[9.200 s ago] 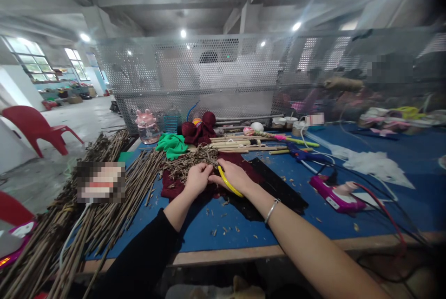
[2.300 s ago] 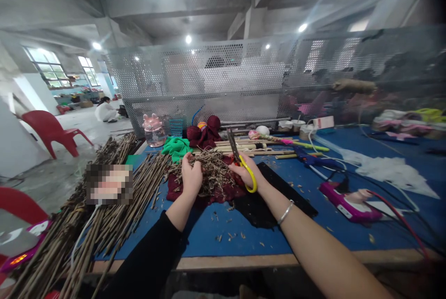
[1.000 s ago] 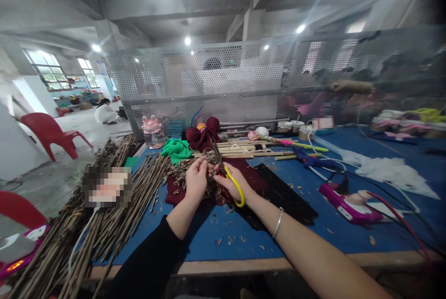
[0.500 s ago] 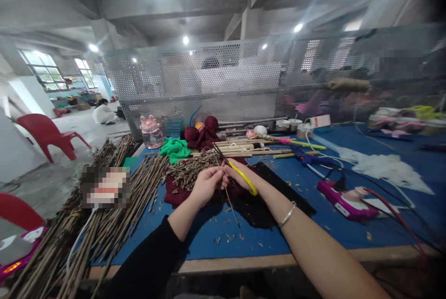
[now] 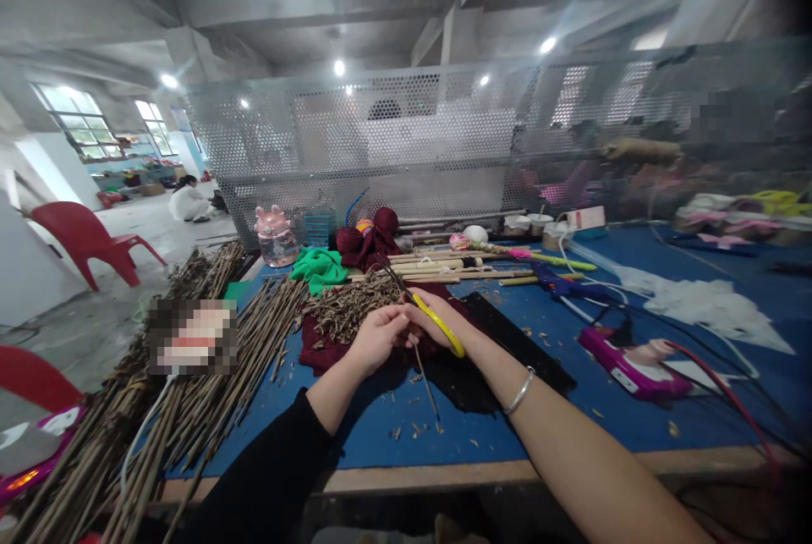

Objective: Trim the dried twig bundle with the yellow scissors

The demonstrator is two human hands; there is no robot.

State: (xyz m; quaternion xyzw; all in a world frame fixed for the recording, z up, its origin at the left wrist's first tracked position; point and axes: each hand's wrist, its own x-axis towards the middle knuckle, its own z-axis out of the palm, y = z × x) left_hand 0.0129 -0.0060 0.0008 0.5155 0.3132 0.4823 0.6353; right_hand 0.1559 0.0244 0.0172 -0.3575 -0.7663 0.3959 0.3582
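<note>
My left hand [image 5: 375, 339] and my right hand [image 5: 431, 317] meet above the middle of the table. A thin brown stick [image 5: 427, 383] slants down from between them toward me, its upper part hidden by the fingers. My left thumb and fingertips are pinched on it. Scissors [image 5: 442, 326] with a yellow handle rest in my right hand, the dark blades pointing away to the upper left; my right fingertips also touch the stick. Just behind the hands lies a heap of dry, curled plant pieces [image 5: 348, 307] on a dark red cloth [image 5: 310, 354].
Bundles of long dry sticks [image 5: 234, 375] lie on the left. A black sheet [image 5: 520, 341], a purple power strip [image 5: 634, 366] with cables and a blue glue gun [image 5: 564, 283] are on the right. Behind are a green cloth [image 5: 318, 267] and a pink-lidded jar [image 5: 275, 238].
Both hands stay together at nearly the same spot, with a slight shift of the fingers. The stick's lower end has moved a little down. The scissors remain in my right hand.
</note>
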